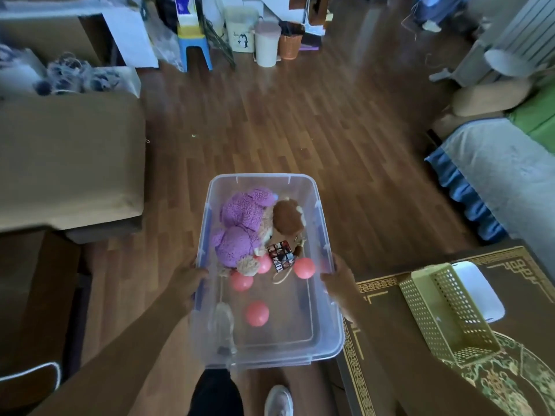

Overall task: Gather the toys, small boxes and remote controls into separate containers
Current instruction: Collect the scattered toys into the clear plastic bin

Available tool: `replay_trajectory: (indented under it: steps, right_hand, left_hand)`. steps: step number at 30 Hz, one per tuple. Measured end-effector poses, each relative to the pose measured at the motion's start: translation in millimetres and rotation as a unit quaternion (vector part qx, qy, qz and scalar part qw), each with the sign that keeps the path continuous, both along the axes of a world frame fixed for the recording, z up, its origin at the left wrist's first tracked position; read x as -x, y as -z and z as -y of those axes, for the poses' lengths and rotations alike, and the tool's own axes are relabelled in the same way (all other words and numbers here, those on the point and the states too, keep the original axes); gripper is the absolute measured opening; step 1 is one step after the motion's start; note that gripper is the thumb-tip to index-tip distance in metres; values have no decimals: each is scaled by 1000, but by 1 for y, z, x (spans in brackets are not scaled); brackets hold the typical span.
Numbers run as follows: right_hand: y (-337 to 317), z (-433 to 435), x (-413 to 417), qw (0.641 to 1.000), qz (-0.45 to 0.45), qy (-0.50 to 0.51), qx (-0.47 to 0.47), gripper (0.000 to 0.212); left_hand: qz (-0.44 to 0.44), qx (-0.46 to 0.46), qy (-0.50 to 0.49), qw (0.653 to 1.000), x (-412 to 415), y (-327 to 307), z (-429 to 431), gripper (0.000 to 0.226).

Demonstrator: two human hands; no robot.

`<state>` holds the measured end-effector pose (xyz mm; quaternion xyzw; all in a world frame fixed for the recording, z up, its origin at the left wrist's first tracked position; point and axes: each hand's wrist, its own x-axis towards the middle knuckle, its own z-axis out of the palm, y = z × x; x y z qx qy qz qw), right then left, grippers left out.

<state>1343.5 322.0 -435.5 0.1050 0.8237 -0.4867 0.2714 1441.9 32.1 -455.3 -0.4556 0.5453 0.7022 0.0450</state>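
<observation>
Bin (326, 340) of clear plastic, being carried above the wooden floor (300, 130). Left hand (187, 280) gripping the left rim, right hand (338, 280) gripping the right rim, fingertips of both wrapping out of sight.

Lying inside: two plush toys, one purple (240, 226) and one brown (288, 216), touching at the far end; one picture cube (280, 256) just beside them; four pink balls (256, 313) clearly showing, a possible fifth blurring against the right wall.

Standing at right on the patterned table (390, 310): one green perforated basket (444, 313), tilted, partly hiding one white tray (480, 292). Showing through the bin's floor: one shoe, hazy. Peeking below the bin: another shoe (279, 400), cut off by the edge.
</observation>
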Motion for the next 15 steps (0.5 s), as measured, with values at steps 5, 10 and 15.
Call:
replay_trajectory:
  steps: [5, 10, 15]
  right_hand:
    - [12, 40, 64, 998, 26, 37, -37, 55]
    - [15, 87, 140, 993, 55, 89, -47, 60]
    - [20, 105, 201, 983, 66, 164, -38, 52]
  left_hand:
    - [-8, 28, 44, 999, 87, 7, 44, 40]
    - [1, 47, 72, 996, 187, 5, 89, 28]
    - [22, 22, 158, 987, 280, 14, 116, 45]
